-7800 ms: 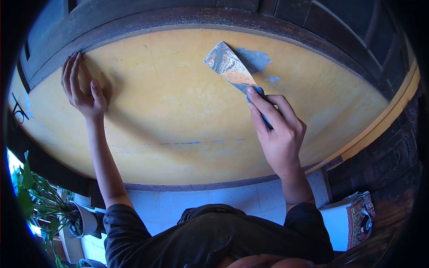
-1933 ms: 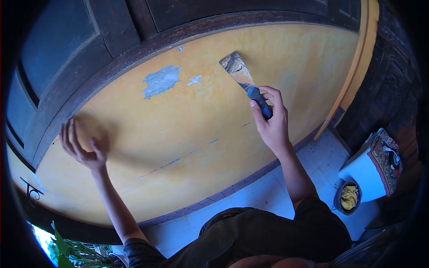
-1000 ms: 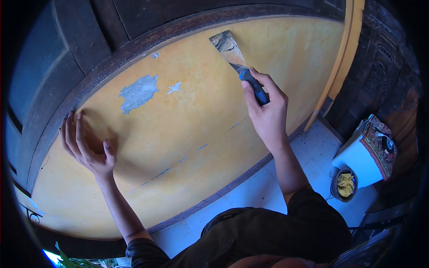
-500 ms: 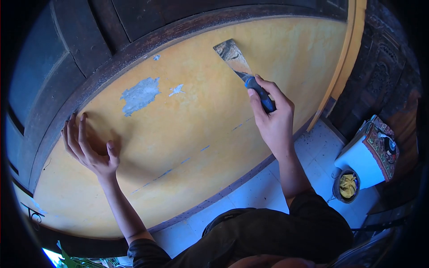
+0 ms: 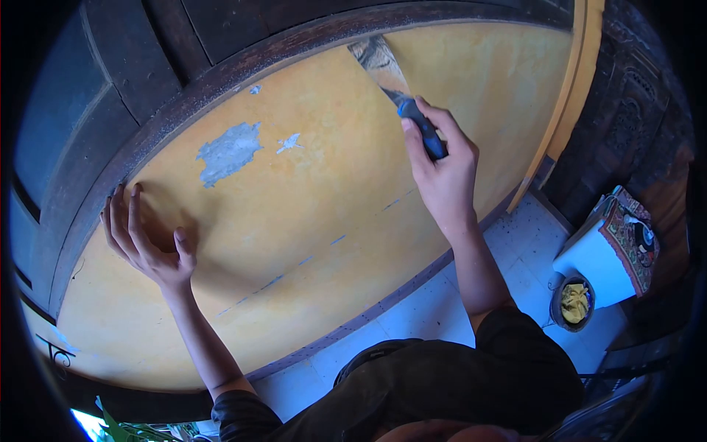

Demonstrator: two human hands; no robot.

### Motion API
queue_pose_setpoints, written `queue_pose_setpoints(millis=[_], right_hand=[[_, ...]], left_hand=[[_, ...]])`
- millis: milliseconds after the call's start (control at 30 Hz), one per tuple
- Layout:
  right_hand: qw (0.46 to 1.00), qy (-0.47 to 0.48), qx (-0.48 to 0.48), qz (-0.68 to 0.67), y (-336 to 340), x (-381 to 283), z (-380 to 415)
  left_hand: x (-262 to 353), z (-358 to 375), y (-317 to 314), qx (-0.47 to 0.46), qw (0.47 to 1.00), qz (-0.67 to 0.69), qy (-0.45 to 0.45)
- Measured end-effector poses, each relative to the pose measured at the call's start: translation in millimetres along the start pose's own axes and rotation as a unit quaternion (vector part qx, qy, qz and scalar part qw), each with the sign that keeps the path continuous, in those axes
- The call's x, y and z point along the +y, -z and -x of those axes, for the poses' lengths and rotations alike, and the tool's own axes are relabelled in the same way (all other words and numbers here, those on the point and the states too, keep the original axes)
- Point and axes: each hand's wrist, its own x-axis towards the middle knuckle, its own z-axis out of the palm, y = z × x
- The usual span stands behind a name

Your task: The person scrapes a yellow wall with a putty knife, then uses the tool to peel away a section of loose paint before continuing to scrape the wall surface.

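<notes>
A person scrapes a yellow plastered wall panel (image 5: 331, 191). The right hand (image 5: 442, 173), fingers wrapped tight, grips a blue-handled metal putty knife (image 5: 394, 81), its blade pointing up-left near the dark wooden frame (image 5: 243, 62). The left hand (image 5: 147, 239) rests spread on the wall. Next, probably, a steady downward stroke.
</notes>
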Motion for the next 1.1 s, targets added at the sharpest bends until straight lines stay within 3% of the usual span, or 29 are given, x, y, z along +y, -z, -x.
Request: queue_pose_setpoints(millis=[500, 633, 967, 1100], right_hand=[[1.000, 0.010, -0.013, 0.011, 3, -6, 2], [0.992, 0.076, -0.099, 0.032, 1, 7, 46], [0.980, 0.165, -0.108, 0.013, -33, -36, 15], [0.980, 0.154, -0.120, 0.029, -34, -45, 16]], left_hand=[[2, 0, 0, -0.002, 1.000, 0.003, 0.009], [2, 0, 0, -0.002, 1.000, 0.012, 0.019], [0, 1, -2, 0.011, 0.999, 0.026, 0.025], [0, 1, 1, 0.001, 1.000, 0.020, 0.018]])
